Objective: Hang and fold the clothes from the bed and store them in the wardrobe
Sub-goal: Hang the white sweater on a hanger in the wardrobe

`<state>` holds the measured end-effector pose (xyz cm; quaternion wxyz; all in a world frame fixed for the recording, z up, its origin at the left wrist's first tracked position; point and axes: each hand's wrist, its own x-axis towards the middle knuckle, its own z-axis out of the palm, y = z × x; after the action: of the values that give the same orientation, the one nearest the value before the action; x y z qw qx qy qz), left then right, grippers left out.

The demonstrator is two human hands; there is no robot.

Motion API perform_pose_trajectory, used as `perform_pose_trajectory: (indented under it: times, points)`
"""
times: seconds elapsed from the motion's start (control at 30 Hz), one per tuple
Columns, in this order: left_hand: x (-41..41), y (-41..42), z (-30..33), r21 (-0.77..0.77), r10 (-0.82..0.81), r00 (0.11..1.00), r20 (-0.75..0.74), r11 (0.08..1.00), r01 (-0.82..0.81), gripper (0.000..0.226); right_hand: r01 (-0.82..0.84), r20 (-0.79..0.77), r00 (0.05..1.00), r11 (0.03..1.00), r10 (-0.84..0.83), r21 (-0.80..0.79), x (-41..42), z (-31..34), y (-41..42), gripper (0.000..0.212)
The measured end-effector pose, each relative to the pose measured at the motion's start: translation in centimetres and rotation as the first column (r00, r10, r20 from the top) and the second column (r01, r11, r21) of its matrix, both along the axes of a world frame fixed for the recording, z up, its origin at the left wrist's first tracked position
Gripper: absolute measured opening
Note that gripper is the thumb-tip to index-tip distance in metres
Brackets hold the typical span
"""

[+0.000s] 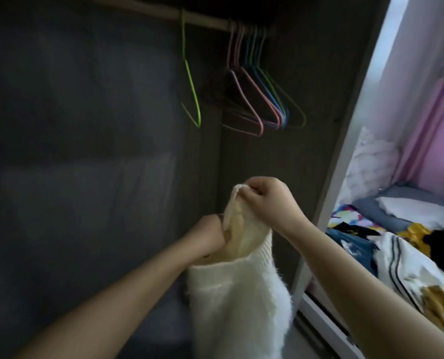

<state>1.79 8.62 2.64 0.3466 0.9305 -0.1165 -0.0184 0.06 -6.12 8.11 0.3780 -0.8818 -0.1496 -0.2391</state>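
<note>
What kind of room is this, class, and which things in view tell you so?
Most likely a bedroom, seen from an open wardrobe: empty hangers on a rail, and a bed piled with clothes alongside.

Sweater [239, 301] — fuzzy white knit, ribbed hem.

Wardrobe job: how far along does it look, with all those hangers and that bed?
Barely begun, it seems. Nothing hangs yet: the hangers on the rail are all bare. In hand: a fluffy white sweater, its top gripped by the right hand, the left hand reaching into the opening. Left: the pile of clothes on the bed.
</note>
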Motion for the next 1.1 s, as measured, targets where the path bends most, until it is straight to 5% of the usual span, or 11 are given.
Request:
perform_pose_trajectory:
  times: [0.07, 0.2, 0.27, 0.33, 0.37, 0.47, 0.6, 0.73, 0.83, 0.97, 1.1]
  points:
    - [1.9, 3.0, 1.0, -0.005, 0.104, 0.994, -0.020, 0.995, -0.104, 0.019, -0.062, -0.004, 0.998, 0.993, 0.061, -0.097, 1.6, 0.7, 1.2, 0.031]
    - [3.7, 8.5, 3.7, -0.437, 0.196, 0.966, -0.171, 0.863, -0.252, 0.027, -0.251, -0.218, 0.957, 0.924, 0.191, -0.288, 5.5, 2.4, 2.6, 0.032]
    - [4.2, 9.1, 4.7, -0.587, 0.230, 0.950, -0.211, 0.747, -0.312, 0.029, -0.321, -0.351, 0.889, 0.947, 0.295, -0.018, 7.4, 4.2, 3.4, 0.026]
    - [5.0, 9.0, 5.9, -0.686, 0.281, 0.927, -0.249, 0.625, -0.374, 0.033, -0.239, -0.245, 0.916, 0.922, 0.318, 0.306, 10.4, 7.3, 4.6, 0.020]
    - [5.5, 9.1, 6.5, -0.707, 0.320, 0.913, -0.254, 0.583, -0.401, 0.033, -0.202, -0.156, 0.951, 0.917, 0.268, 0.343, 12.3, 9.3, 5.4, 0.016]
    - [6.4, 9.6, 7.8, -0.698, 0.414, 0.882, -0.224, 0.564, -0.442, 0.031, -0.187, -0.153, 0.957, 0.929, 0.245, 0.321, 15.8, 14.6, 9.1, 0.054]
    - [6.9, 11.7, 9.1, -0.698, 0.549, 0.807, -0.217, 0.491, -0.522, 0.027, -0.249, -0.310, 0.864, 0.871, 0.397, 0.423, 19.4, 17.1, 14.3, 0.016]
    - [6.8, 14.9, 10.0, -0.718, 0.639, 0.738, -0.215, 0.409, -0.563, 0.026, -0.174, -0.116, 0.970, 0.945, 0.212, 0.277, 22.7, 18.1, 15.8, 0.028]
    - [6.2, 16.4, 9.8, -0.710, 0.640, 0.733, -0.231, 0.404, -0.577, 0.024, -0.293, 0.116, 0.956, 0.913, 0.271, 0.283, 23.1, 17.1, 15.3, 0.026]
    - [5.4, 17.4, 8.0, -0.687, 0.681, 0.693, -0.236, 0.387, -0.615, 0.025, -0.436, 0.310, 0.890, 0.826, 0.335, 0.358, 20.2, 9.7, 13.4, 0.011]
    - [4.5, 17.1, 5.6, -0.531, 0.706, 0.680, -0.198, 0.506, -0.679, 0.026, -0.375, 0.056, 0.862, 0.560, 0.503, 0.739, 16.4, 2.2, 11.9, 0.009]
